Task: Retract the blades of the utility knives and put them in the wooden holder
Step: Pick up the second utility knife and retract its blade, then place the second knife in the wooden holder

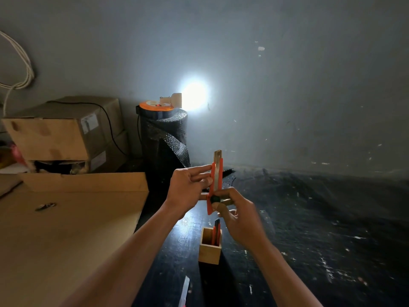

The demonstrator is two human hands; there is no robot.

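Observation:
I hold an orange utility knife (215,180) upright in front of me, its metal blade sticking out past the top of the body. My left hand (188,187) pinches the knife's upper part from the left. My right hand (234,213) grips the lower part, thumb on the dark slider knob. Below them stands the square wooden holder (209,251) on the black floor, with another orange knife (216,231) standing inside it. A third knife with its blade out (184,291) lies on the floor at the bottom edge, partly cut off.
A large flat cardboard sheet (66,229) lies on the left. Stacked cardboard boxes (64,134) stand behind it. A black bubble-wrap roll (164,140) topped by an orange cable reel and a bright lamp (194,96) stands by the grey wall.

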